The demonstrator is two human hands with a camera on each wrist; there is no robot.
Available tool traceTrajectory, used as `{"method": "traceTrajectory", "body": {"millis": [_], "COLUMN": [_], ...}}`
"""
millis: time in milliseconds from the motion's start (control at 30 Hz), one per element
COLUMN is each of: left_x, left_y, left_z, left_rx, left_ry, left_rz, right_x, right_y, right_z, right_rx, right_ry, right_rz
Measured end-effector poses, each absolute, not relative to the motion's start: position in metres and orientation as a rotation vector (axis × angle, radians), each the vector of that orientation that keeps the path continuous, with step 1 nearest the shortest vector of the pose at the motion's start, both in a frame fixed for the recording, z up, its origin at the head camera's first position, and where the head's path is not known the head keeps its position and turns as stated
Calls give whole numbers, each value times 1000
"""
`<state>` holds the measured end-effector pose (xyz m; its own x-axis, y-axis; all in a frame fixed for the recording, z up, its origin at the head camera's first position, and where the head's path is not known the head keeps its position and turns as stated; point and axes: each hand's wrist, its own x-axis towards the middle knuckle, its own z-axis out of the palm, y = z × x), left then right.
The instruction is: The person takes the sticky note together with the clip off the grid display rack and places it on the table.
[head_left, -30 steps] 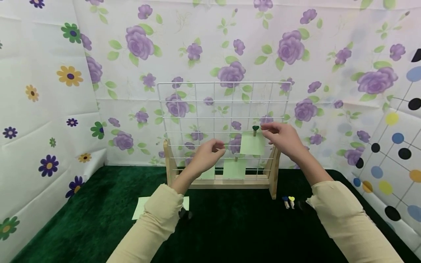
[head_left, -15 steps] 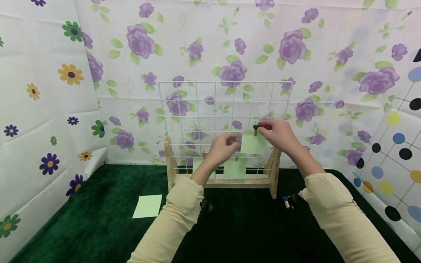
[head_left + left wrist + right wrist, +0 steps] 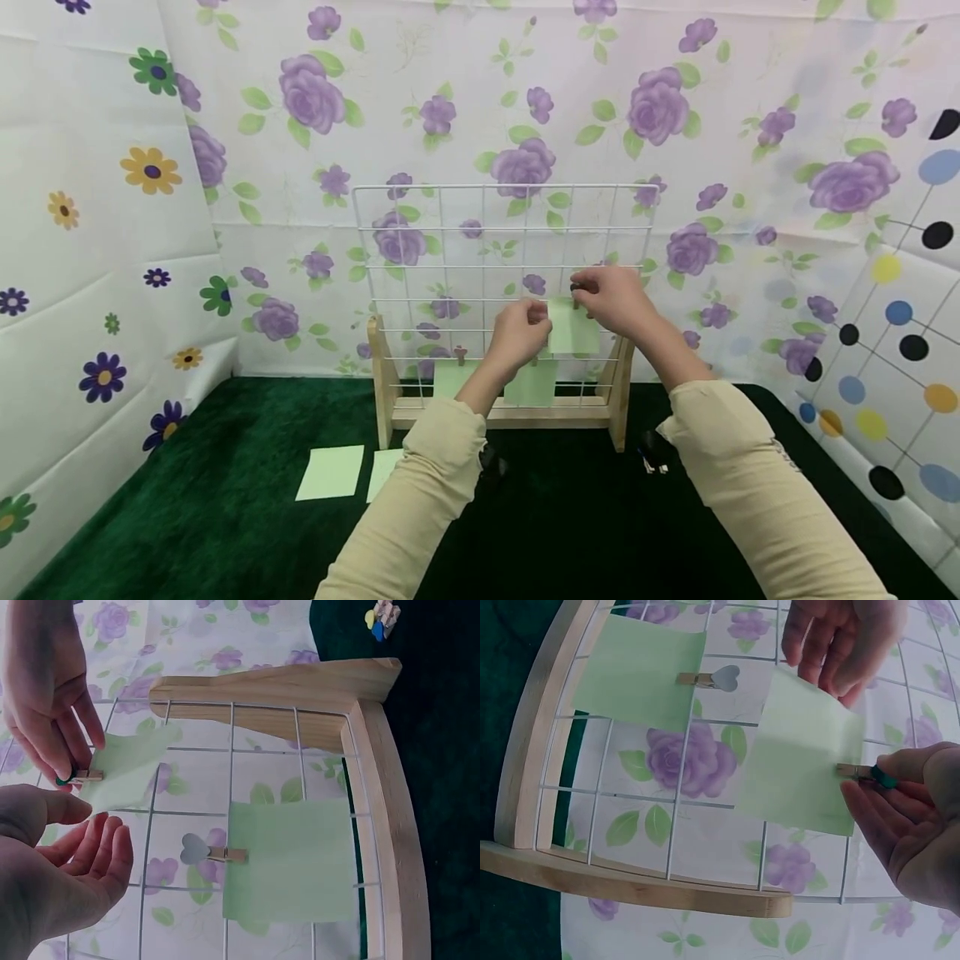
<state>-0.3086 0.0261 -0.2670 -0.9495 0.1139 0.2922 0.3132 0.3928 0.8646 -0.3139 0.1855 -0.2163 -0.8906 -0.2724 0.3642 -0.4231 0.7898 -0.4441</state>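
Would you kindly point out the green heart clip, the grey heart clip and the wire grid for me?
green heart clip [image 3: 876, 775], right wrist view, on its green head.
grey heart clip [image 3: 196, 848], left wrist view, on the heart.
wire grid [image 3: 480, 227], head view, on an upper horizontal wire.

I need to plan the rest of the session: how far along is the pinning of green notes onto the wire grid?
Two green notes already hang low on the wire grid. A third note is in hand: the right hand pinches its green heart peg, and the left hand sits open by its edge. Left: two loose notes on the green mat, and spare pegs by the stand's foot.
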Motion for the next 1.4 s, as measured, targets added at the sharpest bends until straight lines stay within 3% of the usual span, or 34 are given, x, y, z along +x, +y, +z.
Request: {"method": "traceTrajectory", "body": {"millis": [1400], "left_x": [-317], "left_y": [38], "left_z": [-267], "left_rx": [-263], "left_ry": [-2333], "left_rz": [-1466], "right_x": [-329], "right_y": [187], "right_z": [-233], "right_rx": [560], "right_ry": [-2367], "right_rz": [558]}}
